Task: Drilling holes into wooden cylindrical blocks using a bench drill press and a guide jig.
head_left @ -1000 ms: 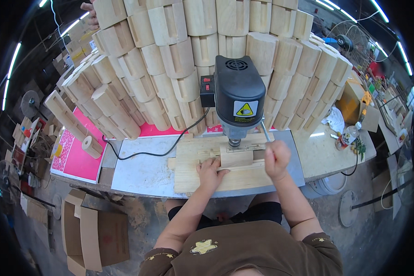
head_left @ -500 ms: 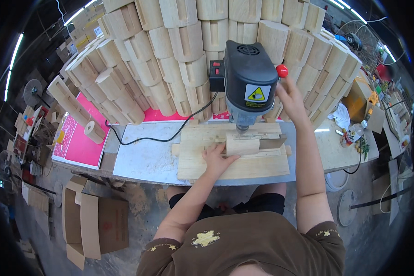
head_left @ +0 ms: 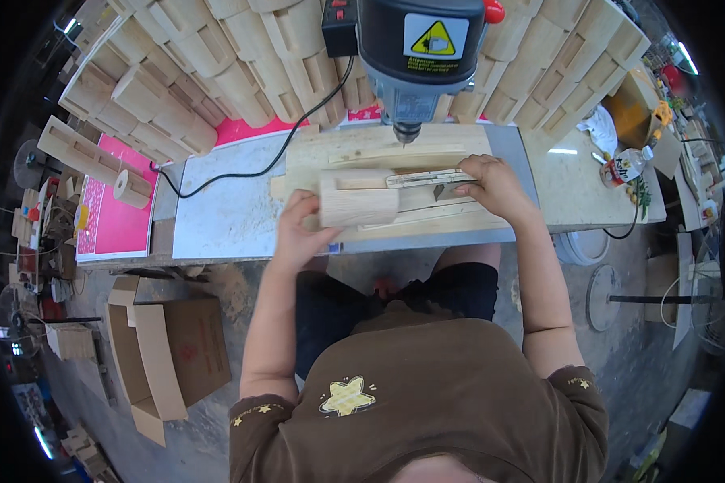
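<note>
In front of me, a pale rounded wooden block (head_left: 356, 206) with a slot in its top is slightly blurred over a wooden base board (head_left: 306, 149) with raised strips. My left hand (head_left: 300, 229) grips the block's left end, thumb at its near side. My right hand (head_left: 495, 189) pinches a narrow light strip with an angled metal plate (head_left: 429, 179), whose left end lies along the block's slot. Behind them stands a dark bench drill press (head_left: 415, 72); its chuck and thin bit (head_left: 406, 133) are raised above the board, apart from the block.
Tall stacks of slotted wooden blocks (head_left: 254, 68) rise behind the drill on both sides. A black cable (head_left: 274, 171) curves over the bench at left, near a small wooden cylinder (head_left: 133, 188). A bottle (head_left: 625, 165) lies at right. An open cardboard box (head_left: 187, 346) stands on the floor.
My right hand has left the red-knobbed drill lever and now grips the strip with the metal plate. The block has moved left from beneath the chuck with my left hand. The view has tilted downward.
</note>
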Action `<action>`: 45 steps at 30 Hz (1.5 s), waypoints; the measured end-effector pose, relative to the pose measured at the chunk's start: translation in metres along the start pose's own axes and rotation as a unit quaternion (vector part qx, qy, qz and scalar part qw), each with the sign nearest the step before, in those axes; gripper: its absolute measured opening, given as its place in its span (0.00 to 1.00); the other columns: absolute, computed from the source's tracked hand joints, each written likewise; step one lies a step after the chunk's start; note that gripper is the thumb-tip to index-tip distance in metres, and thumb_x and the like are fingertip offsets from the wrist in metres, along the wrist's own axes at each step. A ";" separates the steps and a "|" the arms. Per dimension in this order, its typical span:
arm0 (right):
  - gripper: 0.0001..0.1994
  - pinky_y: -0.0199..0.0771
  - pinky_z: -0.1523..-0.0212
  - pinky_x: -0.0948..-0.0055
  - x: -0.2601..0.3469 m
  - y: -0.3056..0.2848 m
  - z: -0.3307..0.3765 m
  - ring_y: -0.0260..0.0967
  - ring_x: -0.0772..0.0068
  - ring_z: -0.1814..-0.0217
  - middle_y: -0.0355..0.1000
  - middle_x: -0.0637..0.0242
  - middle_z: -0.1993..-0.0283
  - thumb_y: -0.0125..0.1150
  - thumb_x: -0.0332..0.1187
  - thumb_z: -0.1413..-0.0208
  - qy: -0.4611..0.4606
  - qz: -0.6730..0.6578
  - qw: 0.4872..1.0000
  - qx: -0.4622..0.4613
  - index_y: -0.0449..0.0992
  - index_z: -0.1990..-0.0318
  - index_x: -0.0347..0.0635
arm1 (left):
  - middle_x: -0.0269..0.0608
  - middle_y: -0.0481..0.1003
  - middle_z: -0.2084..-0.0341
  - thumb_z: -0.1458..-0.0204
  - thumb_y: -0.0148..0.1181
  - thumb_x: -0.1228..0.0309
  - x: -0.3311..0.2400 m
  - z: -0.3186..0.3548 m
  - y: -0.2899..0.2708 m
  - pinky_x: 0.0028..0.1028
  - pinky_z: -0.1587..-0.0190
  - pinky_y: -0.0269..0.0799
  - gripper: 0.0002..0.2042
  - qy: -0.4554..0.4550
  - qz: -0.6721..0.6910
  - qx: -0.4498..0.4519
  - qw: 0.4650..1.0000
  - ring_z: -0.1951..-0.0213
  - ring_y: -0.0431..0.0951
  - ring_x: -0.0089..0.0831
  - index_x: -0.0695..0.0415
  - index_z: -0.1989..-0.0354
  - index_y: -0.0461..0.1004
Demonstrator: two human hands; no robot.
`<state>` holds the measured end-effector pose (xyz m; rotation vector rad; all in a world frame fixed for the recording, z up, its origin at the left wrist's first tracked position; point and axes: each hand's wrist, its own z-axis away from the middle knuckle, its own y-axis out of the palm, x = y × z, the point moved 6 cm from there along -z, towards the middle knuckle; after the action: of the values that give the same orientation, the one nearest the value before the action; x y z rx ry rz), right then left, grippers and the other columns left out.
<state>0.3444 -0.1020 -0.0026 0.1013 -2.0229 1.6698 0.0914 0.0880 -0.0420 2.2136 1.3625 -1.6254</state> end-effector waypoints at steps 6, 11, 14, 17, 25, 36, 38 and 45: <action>0.14 0.62 0.54 0.63 0.017 -0.001 0.012 0.67 0.60 0.56 0.72 0.65 0.65 0.65 0.34 0.60 0.013 0.026 1.000 -0.004 0.74 0.64 0.44 | 0.34 0.72 0.79 0.60 0.67 0.69 -0.002 0.024 -0.066 0.20 0.72 0.65 0.11 -0.273 0.203 -0.104 0.935 0.78 0.69 0.20 0.63 0.72 0.74; 0.14 0.62 0.55 0.61 0.039 0.003 0.015 0.67 0.59 0.58 0.71 0.64 0.66 0.65 0.33 0.61 -0.043 0.037 0.998 -0.033 0.73 0.64 0.42 | 0.38 0.72 0.84 0.60 0.68 0.62 0.000 0.029 -0.031 0.20 0.80 0.62 0.17 -0.437 0.229 -0.153 0.856 0.83 0.68 0.19 0.65 0.79 0.71; 0.14 0.62 0.55 0.62 0.039 0.002 0.015 0.66 0.58 0.59 0.71 0.63 0.66 0.64 0.32 0.62 -0.039 0.023 0.999 -0.026 0.73 0.64 0.41 | 0.39 0.71 0.85 0.62 0.68 0.58 -0.005 0.027 -0.014 0.20 0.83 0.60 0.19 -0.432 0.195 -0.133 0.870 0.85 0.67 0.20 0.65 0.79 0.71; 0.14 0.63 0.56 0.62 0.038 0.000 0.015 0.66 0.57 0.59 0.70 0.62 0.66 0.64 0.32 0.62 -0.044 0.019 0.998 -0.031 0.72 0.65 0.40 | 0.39 0.71 0.85 0.61 0.68 0.57 -0.001 0.025 -0.004 0.19 0.83 0.59 0.20 -0.439 0.177 -0.121 0.873 0.85 0.66 0.20 0.65 0.79 0.71; 0.14 0.64 0.57 0.63 0.037 -0.002 0.016 0.66 0.58 0.59 0.71 0.63 0.65 0.64 0.33 0.61 -0.038 0.038 0.998 -0.035 0.72 0.64 0.41 | 0.38 0.71 0.85 0.60 0.67 0.56 0.017 0.010 0.000 0.18 0.84 0.57 0.21 -0.418 0.169 -0.042 0.892 0.86 0.65 0.19 0.66 0.77 0.72; 0.15 0.63 0.54 0.62 0.034 0.002 0.012 0.66 0.59 0.57 0.71 0.64 0.65 0.64 0.35 0.61 0.002 0.070 0.997 -0.040 0.73 0.63 0.43 | 0.41 0.74 0.72 0.63 0.72 0.67 0.000 0.010 0.035 0.20 0.69 0.69 0.21 -0.331 0.223 -0.037 0.916 0.71 0.72 0.22 0.67 0.65 0.70; 0.15 0.63 0.54 0.61 0.034 0.001 0.012 0.66 0.60 0.56 0.71 0.64 0.65 0.64 0.35 0.60 -0.002 0.053 0.998 -0.038 0.72 0.63 0.43 | 0.42 0.74 0.72 0.63 0.72 0.67 0.000 0.010 0.036 0.20 0.69 0.69 0.22 -0.307 0.219 -0.039 0.925 0.71 0.72 0.22 0.67 0.64 0.69; 0.16 0.62 0.53 0.63 0.046 0.013 0.001 0.66 0.61 0.56 0.71 0.65 0.65 0.64 0.36 0.61 -0.056 0.064 0.996 -0.020 0.72 0.62 0.43 | 0.42 0.74 0.69 0.67 0.74 0.69 -0.002 -0.001 0.058 0.23 0.64 0.72 0.25 -0.262 0.171 0.063 0.948 0.66 0.75 0.26 0.67 0.61 0.68</action>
<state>0.2997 -0.0883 0.0055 0.0536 -2.1849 1.7351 0.1313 0.0527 -0.0642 1.7453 0.7124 -1.9950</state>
